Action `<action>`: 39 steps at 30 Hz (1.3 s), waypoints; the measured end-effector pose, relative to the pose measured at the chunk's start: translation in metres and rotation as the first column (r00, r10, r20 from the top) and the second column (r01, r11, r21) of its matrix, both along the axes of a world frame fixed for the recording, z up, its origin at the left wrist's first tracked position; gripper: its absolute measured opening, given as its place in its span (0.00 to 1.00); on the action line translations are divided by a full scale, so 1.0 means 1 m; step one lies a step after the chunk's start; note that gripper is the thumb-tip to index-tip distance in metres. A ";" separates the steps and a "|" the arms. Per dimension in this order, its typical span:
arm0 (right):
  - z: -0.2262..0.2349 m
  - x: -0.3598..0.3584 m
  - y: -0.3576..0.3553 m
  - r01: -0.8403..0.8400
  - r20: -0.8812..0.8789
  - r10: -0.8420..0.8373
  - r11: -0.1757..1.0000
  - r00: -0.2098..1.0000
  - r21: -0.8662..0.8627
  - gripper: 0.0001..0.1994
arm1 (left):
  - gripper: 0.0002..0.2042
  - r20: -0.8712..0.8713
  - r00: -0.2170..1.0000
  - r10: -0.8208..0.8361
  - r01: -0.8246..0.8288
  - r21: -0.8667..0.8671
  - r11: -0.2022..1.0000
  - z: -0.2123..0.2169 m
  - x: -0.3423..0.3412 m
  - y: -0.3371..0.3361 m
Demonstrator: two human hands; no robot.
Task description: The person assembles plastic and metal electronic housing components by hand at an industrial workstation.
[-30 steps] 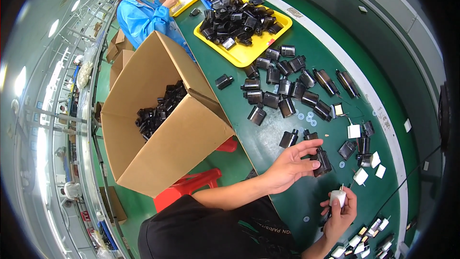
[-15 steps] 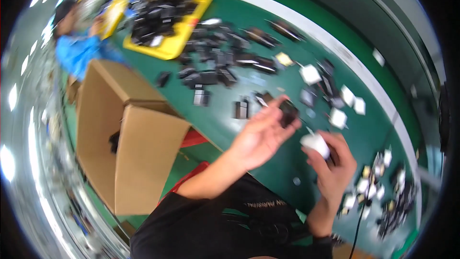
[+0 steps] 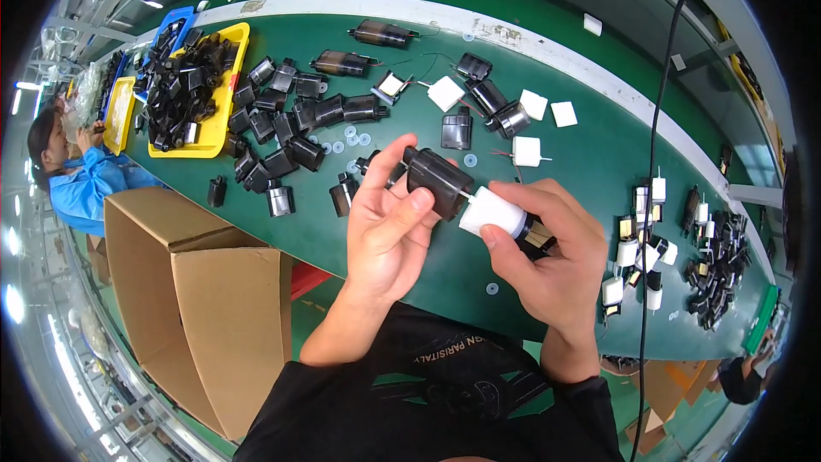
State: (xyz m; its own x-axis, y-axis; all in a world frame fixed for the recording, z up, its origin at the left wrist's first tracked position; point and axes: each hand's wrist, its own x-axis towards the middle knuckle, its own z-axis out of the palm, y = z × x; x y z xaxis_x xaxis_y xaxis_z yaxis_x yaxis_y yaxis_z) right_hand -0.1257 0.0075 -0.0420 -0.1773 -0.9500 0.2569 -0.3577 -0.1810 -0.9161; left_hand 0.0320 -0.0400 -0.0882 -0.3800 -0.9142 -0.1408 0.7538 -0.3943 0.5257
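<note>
My left hand (image 3: 385, 244) grips a dark see-through plastic housing (image 3: 438, 184) between thumb and fingers, tilted down to the right. Facing its lower end is a white cylindrical piece (image 3: 493, 212), pinched in my right hand (image 3: 560, 261). A thin white stem on the white piece reaches the housing's opening; whether it is inside I cannot tell. Beyond the white piece, a dark end with a gold-coloured part (image 3: 539, 235) shows under my right fingers. Just behind my left hand lie a dark housing (image 3: 344, 194) and small clear discs (image 3: 351, 132) on the green table (image 3: 410, 141).
At the left, a yellow tray (image 3: 241, 60) holds many black parts, with loose housings (image 3: 286, 128) beside it. White pieces (image 3: 532, 151) lie farther back. Assembled pieces (image 3: 629, 252) cluster at right near a hanging black cable (image 3: 647, 205). An open cardboard box (image 3: 231, 316) stands near-left; a blue-sleeved co-worker (image 3: 85, 180) sits beyond.
My hands have come together, bringing the white piece's stem up to the dark housing. Both hands have shifted left in the picture, and the head view has turned.
</note>
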 end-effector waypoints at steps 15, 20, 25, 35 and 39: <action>-0.022 0.003 0.003 -0.015 0.023 0.017 0.995 1.000 -0.094 0.16 | 0.26 0.174 0.983 0.062 -0.037 -0.145 0.989 0.008 0.004 0.016; -0.023 -0.004 0.009 -0.142 0.162 0.141 0.990 0.977 -0.009 0.19 | 0.29 0.228 0.967 0.115 -0.063 -0.224 0.972 0.012 0.001 0.016; -0.030 -0.005 0.010 -0.166 0.334 0.187 0.982 0.924 -0.089 0.25 | 0.26 0.311 0.950 0.020 0.081 -0.307 0.948 0.013 0.002 0.014; -0.068 -0.021 0.002 -0.235 0.526 0.266 0.964 0.808 -0.127 0.16 | 0.19 0.547 0.764 0.341 0.212 -0.713 0.669 0.032 -0.002 0.011; -0.079 -0.019 -0.005 -0.217 0.556 0.369 0.922 0.745 -0.321 0.13 | 0.19 0.523 0.738 0.426 0.254 -0.801 0.542 0.036 -0.013 0.013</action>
